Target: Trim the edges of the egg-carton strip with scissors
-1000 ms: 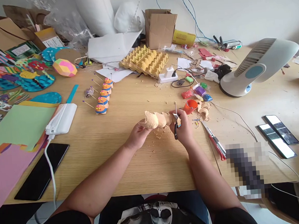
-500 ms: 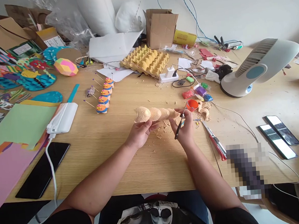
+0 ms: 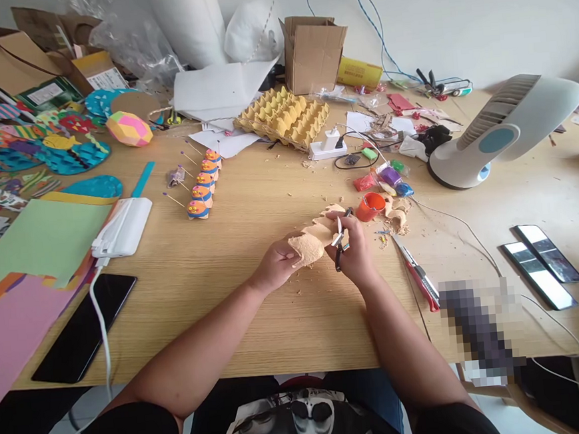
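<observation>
Between my hands is an egg carton strip (image 3: 308, 247), pale orange and bumpy, tilted with its far end up and to the right. My left hand (image 3: 276, 265) is closed on its near end. My right hand (image 3: 355, 252) holds a pair of black-handled scissors (image 3: 338, 235), blades pointing back toward me, and its fingers also touch the strip's right side. Just right of the hands stands a small orange-red cup (image 3: 370, 206), beside curved carton offcuts (image 3: 396, 216). A painted carton caterpillar (image 3: 203, 187) with pin-like antennae sits farther left.
A utility knife (image 3: 418, 277) lies right of my right forearm. Behind are a yellow egg tray (image 3: 284, 118), a power strip (image 3: 327, 148) and a white fan (image 3: 500, 130). Left are a power bank (image 3: 128, 227), a black phone (image 3: 85, 330) and coloured paper (image 3: 35, 240). Two phones (image 3: 538, 274) lie at right.
The egg carton strip has swung from lying crosswise to slanting away from me, its near end now closer. The scissors have turned in my right hand.
</observation>
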The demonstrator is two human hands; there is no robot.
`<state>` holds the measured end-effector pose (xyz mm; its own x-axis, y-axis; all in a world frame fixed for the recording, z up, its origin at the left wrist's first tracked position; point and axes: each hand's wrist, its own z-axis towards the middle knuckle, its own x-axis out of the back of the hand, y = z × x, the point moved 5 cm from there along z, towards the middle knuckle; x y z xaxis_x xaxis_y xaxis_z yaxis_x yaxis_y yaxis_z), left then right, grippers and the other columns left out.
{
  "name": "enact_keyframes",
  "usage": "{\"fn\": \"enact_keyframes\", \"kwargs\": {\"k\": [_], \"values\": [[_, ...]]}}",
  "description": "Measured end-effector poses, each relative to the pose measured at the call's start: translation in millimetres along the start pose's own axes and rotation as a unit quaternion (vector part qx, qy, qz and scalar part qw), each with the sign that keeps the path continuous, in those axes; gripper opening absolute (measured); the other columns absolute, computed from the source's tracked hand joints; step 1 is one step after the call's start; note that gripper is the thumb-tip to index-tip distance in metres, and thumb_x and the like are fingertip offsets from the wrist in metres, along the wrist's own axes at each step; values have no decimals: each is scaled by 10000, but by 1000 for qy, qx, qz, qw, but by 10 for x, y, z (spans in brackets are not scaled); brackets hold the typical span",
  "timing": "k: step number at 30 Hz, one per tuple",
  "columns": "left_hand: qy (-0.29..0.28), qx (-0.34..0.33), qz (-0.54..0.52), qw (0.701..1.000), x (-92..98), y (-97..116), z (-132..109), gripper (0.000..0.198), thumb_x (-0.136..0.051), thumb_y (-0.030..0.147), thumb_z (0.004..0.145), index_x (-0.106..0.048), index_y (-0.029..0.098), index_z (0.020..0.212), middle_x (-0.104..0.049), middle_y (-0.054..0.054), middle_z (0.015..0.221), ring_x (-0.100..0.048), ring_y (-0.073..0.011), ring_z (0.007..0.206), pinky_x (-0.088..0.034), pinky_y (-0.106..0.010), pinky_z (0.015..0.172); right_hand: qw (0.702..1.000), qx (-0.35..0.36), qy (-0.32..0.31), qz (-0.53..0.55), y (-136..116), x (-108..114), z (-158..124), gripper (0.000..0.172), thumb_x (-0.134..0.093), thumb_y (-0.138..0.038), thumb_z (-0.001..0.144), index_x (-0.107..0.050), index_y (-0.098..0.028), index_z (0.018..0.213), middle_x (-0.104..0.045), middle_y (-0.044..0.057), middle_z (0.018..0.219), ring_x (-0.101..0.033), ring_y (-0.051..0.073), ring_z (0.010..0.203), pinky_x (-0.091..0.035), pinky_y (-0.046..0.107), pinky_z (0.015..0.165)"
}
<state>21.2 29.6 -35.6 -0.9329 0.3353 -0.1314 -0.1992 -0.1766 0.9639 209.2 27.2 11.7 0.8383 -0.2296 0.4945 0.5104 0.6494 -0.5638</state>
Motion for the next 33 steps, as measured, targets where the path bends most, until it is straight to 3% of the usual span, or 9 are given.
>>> {"fn": "enact_keyframes", "kwargs": {"k": [6, 10, 12, 16, 22, 24, 27, 33], "values": [[-15, 14, -47, 999, -76, 145, -9, 366, -895, 405, 873, -870, 238, 1198, -806, -132, 1307, -724, -336, 1278, -539, -454, 1157, 1000, -23, -9, 0, 19, 25, -3, 370, -724, -178, 887, -590, -287, 1214, -754, 123, 1379, -712, 324, 1273, -551, 537, 1074], [-9, 44, -86, 995, -109, 123, -21, 348, -967, 366, 787, -887, 210, 1088, -782, -149, 1370, -688, -362, 1350, -512, -456, 1189, 999, -35, -13, 0, 41, 3, -4, 359, -721, -194, 887, -576, -286, 1203, -747, 136, 1384, -709, 329, 1270, -543, 555, 1076], [18, 67, -110, 992, -76, 52, -19, 371, -1008, 377, 727, -885, 202, 1030, -809, -141, 1294, -712, -361, 1299, -539, -453, 1150, 1000, -22, -11, 4, 26, 0, 1, 351, -719, -198, 889, -561, -289, 1190, -746, 134, 1375, -707, 329, 1274, -537, 562, 1081], [125, 113, -212, 963, 72, -90, 2, 473, -1032, 451, 694, -846, 229, 1068, -846, -81, 1140, -783, -306, 1122, -618, -420, 963, 999, -1, 23, 23, -13, 85, 14, 377, -753, -204, 881, -539, -294, 1178, -733, 125, 1375, -693, 325, 1291, -536, 553, 1080], [204, 96, -295, 929, 273, -140, 95, 476, -966, 587, 766, -789, 270, 1073, -833, 7, 1021, -793, -158, 951, -606, -244, 766, 978, -137, 139, 75, 227, 291, 0, 316, -712, -371, 965, -529, -277, 1205, -718, 148, 1340, -681, 315, 1289, -526, 553, 1085], [234, 107, -320, 912, 347, -211, 106, 493, -936, 613, 797, -795, 294, 1145, -834, 12, 1059, -773, -135, 924, -597, -217, 719, 963, -191, 130, 137, 331, 273, -4, 321, -695, -445, 977, -518, -282, 1189, -745, 129, 1284, -719, 297, 1227, -558, 521, 1037], [237, 119, -329, 906, 417, -303, 121, 446, -907, 627, 826, -806, 327, 1139, -838, 6, 1082, -768, -197, 1067, -620, -268, 753, 926, -277, 82, 244, 415, 188, -11, 407, -744, -557, 937, -504, -286, 1123, -795, 90, 1162, -774, 269, 1064, -601, 443, 894], [192, 149, -311, 919, 388, -277, 120, 415, -893, 675, 806, -828, 367, 1076, -840, -8, 1128, -744, -303, 1224, -633, -404, 888, 807, -375, -103, 445, 247, -134, -69, 572, -909, -632, 783, -561, -267, 1055, -816, 57, 1003, -744, 211, 819, -551, 339, 701]]}}
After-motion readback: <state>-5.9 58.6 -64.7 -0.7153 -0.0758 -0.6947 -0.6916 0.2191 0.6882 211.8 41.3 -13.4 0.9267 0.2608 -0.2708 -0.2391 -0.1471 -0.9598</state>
